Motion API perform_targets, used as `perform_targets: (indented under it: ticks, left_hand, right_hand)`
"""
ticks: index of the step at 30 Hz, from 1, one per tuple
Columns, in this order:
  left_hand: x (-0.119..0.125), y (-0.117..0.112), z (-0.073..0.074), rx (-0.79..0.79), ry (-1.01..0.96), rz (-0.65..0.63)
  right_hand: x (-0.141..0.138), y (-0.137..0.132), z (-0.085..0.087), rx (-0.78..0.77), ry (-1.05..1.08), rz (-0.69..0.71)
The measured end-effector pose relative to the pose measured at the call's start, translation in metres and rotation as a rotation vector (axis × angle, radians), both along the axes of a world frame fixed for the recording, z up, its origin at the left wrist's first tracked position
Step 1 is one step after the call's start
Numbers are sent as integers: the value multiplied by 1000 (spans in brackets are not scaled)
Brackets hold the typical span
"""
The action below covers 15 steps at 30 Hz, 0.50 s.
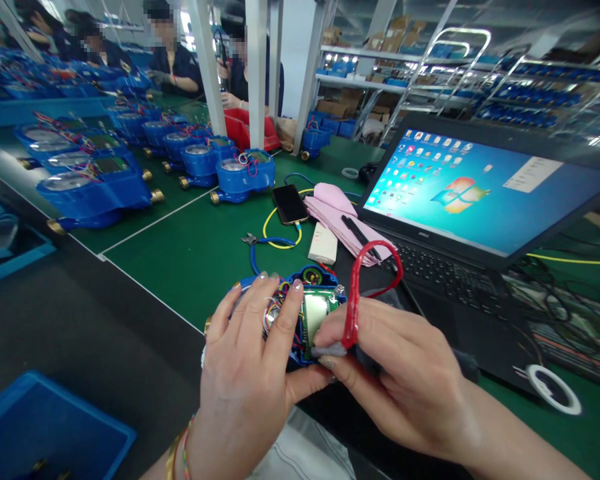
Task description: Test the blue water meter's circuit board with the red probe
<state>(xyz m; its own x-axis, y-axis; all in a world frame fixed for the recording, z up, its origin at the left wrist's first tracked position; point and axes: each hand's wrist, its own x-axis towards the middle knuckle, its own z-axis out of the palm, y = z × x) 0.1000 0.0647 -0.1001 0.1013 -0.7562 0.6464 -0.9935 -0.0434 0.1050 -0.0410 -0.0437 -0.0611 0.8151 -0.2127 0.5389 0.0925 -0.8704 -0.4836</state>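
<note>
A blue water meter lies in front of me with its housing uncovered, showing a green circuit board with a display and several coloured wires. Across its left part lies my left hand, fingers over the top and thumb at the near edge, holding it. My right hand pinches a grey piece against the near right edge of the board. From that grip rises a loop of red cable. The contact under the fingertips is hidden.
Blue-handled cutters, a phone, a white box and a pink cloth lie beyond. An open laptop stands right. More meters line the green bench. A blue bin is lower left. Co-workers sit behind.
</note>
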Motion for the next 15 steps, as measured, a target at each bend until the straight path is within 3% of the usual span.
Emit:
perform_targets:
  ticks: [15]
  left_hand:
    - [7, -4, 0, -88, -131, -36]
  right_hand:
    - [6, -1, -3, 69, -8, 54]
